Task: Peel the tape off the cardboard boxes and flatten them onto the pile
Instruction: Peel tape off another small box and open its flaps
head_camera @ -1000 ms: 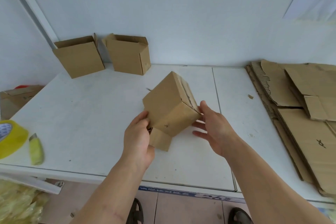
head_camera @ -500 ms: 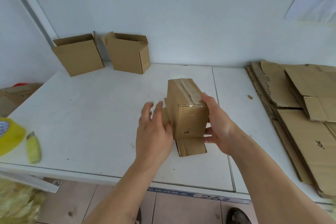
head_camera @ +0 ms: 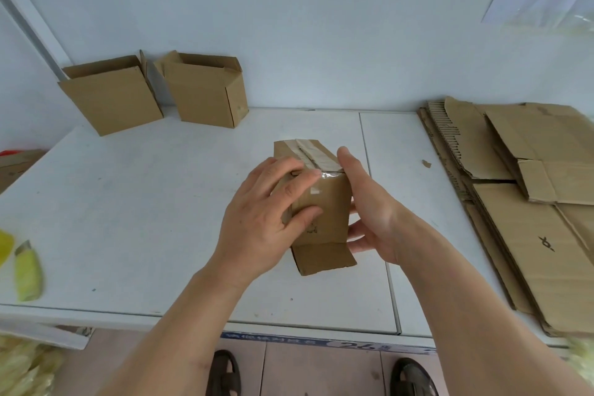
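Head view: three boxes (head_camera: 324, 202), two hands (head_camera: 263, 219) gripping one

taped box (head_camera: 324, 202): upright, held over table | flattened pile (head_camera: 530, 202): right
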`<state>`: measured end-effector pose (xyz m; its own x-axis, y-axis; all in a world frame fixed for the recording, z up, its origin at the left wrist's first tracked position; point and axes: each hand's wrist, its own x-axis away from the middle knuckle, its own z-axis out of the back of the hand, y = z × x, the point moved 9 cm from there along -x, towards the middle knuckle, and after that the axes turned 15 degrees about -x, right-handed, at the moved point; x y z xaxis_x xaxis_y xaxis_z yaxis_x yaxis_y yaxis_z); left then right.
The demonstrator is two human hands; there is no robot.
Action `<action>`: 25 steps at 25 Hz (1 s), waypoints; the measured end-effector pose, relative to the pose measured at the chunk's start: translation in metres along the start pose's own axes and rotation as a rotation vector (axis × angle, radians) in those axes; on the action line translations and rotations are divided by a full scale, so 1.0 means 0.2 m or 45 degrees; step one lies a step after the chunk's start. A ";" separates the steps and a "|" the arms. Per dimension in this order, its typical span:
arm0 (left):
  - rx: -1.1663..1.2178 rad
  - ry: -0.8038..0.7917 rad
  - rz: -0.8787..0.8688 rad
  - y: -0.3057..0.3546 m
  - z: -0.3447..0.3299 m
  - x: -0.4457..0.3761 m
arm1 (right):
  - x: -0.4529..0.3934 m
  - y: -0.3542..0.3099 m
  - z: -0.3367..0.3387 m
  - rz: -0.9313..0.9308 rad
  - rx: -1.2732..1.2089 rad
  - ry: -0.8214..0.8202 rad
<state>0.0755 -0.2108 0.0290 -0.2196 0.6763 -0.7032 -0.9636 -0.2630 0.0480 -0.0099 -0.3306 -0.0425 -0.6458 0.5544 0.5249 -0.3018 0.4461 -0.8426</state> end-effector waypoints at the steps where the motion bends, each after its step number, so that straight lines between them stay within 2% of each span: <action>1: -0.013 0.035 0.007 0.01 0.01 0.00 | 0.00 0.00 0.00 0.000 0.000 -0.004; 6: -0.035 0.175 -0.011 0.02 0.04 -0.02 | 0.02 -0.01 -0.02 -0.001 0.002 -0.021; 14: -0.071 0.291 -0.079 0.04 0.08 -0.03 | 0.04 -0.02 -0.03 0.012 0.029 -0.070; 19: -0.135 0.325 -0.147 0.10 0.08 -0.03 | 0.06 -0.03 -0.03 0.018 0.051 -0.110; 22: -0.061 0.304 -0.161 0.12 0.07 -0.02 | 0.06 0.01 -0.02 0.009 0.152 -0.134; 23: -0.009 0.271 -0.147 0.12 0.06 -0.02 | 0.04 0.02 0.00 0.054 0.238 -0.121; 25: 0.093 0.154 -0.070 0.10 0.02 0.01 | 0.02 -0.02 0.02 0.342 0.364 -0.102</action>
<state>0.0548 -0.2123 0.0322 -0.1503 0.5995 -0.7861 -0.9832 -0.1737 0.0555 -0.0139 -0.3326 -0.0370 -0.7775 0.5633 0.2797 -0.2903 0.0731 -0.9541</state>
